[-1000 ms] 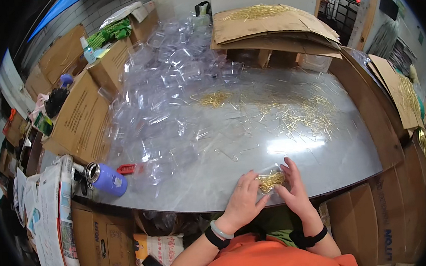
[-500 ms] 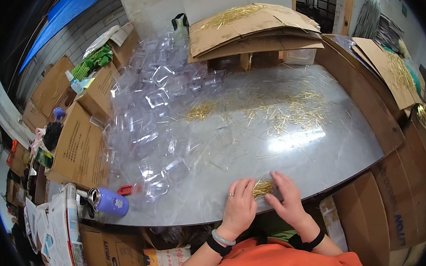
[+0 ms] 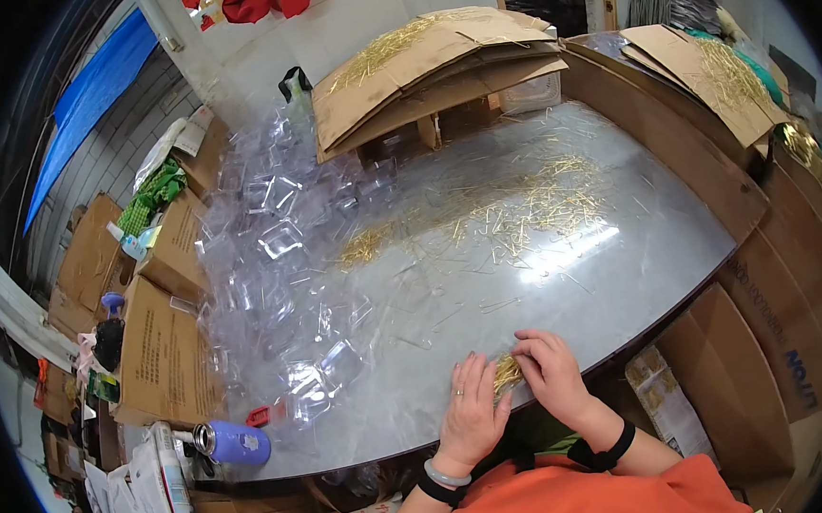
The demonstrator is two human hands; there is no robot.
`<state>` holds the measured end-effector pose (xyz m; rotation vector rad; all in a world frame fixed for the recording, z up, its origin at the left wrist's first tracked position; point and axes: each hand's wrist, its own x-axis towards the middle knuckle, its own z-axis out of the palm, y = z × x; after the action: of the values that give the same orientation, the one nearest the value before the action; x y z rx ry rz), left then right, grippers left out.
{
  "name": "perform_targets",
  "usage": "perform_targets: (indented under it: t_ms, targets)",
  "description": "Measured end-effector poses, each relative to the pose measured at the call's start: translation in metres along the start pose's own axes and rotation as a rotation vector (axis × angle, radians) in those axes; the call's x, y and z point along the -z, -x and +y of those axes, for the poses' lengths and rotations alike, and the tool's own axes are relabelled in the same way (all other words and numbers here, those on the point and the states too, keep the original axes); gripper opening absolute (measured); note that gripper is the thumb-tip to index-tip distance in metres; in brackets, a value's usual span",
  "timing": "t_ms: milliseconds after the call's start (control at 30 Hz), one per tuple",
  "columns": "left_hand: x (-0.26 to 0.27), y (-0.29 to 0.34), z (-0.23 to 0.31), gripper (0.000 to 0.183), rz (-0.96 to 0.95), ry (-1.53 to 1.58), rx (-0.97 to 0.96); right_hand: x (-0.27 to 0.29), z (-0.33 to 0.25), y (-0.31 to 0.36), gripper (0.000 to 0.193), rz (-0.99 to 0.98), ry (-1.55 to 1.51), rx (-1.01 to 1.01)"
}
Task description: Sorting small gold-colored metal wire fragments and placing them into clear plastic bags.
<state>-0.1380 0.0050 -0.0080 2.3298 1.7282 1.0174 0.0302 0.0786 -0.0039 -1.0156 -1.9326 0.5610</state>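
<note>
At the near edge of the table, a bundle of thin gold wire hooks (image 3: 507,375) sits between my two hands. My left hand (image 3: 471,405), wearing a ring and a pale bangle, presses its fingers and thumb along the bundle's left side. On the other side, my right hand (image 3: 553,372) curls its fingers against the bundle; some fingertips are hidden. Farther off, loose gold hooks (image 3: 559,198) lie scattered on the grey tabletop (image 3: 455,334). A smaller heap of gold wire hooks (image 3: 363,246) lies left of them, beside a spread of clear plastic boxes (image 3: 281,237).
An open purple bottle (image 3: 238,443) and a small red object (image 3: 257,417) occupy the near left corner. Cardboard boxes (image 3: 165,350) line the left side. Stacked cardboard sheets (image 3: 436,69) bearing gold hooks stand at the back. A cardboard wall (image 3: 670,143) edges the right.
The view has turned, so the table appears tilted. My hands stay around the bundle, which now stands more upright, and my right fingers have curled in closer to it.
</note>
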Motion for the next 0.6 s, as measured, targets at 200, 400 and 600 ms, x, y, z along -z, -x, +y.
perform_targets:
  t_ms: [200, 400, 600]
  targets:
    - [0.000, -0.002, 0.000, 0.062, 0.030, 0.054, 0.000, -0.004, 0.002, -0.010, 0.015, 0.020, -0.062, -0.024]
    - [-0.001, 0.000, 0.000, 0.072, 0.093, 0.158, 0.073, 0.002, 0.000, -0.006, 0.016, -0.025, -0.056, 0.074]
    - [0.001, -0.001, -0.001, 0.073, 0.095, 0.152, 0.062, 0.002, -0.001, -0.016, 0.017, 0.055, 0.057, 0.120]
